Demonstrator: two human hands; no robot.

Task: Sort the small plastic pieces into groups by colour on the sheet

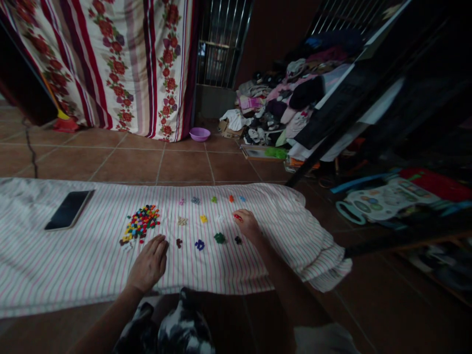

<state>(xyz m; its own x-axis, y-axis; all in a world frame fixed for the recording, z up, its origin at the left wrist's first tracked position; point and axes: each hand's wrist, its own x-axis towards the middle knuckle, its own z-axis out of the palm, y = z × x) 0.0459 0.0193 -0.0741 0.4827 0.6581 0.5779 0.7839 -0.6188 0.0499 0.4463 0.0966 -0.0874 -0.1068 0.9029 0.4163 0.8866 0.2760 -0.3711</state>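
My left hand (149, 260) lies palm down on the striped cloth, fingers stretched out, just in front of a mixed heap of small coloured pieces (143, 220). At the right, my right hand (249, 225) has its fingers bent together at small red pieces (238, 218); the exact grip is partly hidden. Between my hands lie small groups sorted by colour. They include beige pieces (182, 221), yellow pieces (203, 219), white pieces (220, 219), dark blue pieces (199, 244), dark green pieces (220, 238) and black pieces (238, 240). Brown pieces (179, 243) sit nearest my left hand.
A phone (70, 210) rests at the left on the striped cloth (99, 265). Along the far edge are pink (182, 201), grey (195, 200), light green (214, 199), orange (231, 198) and light blue pieces (242, 198). Beyond stand a purple basin (199, 134) and a clothes pile (283, 98).
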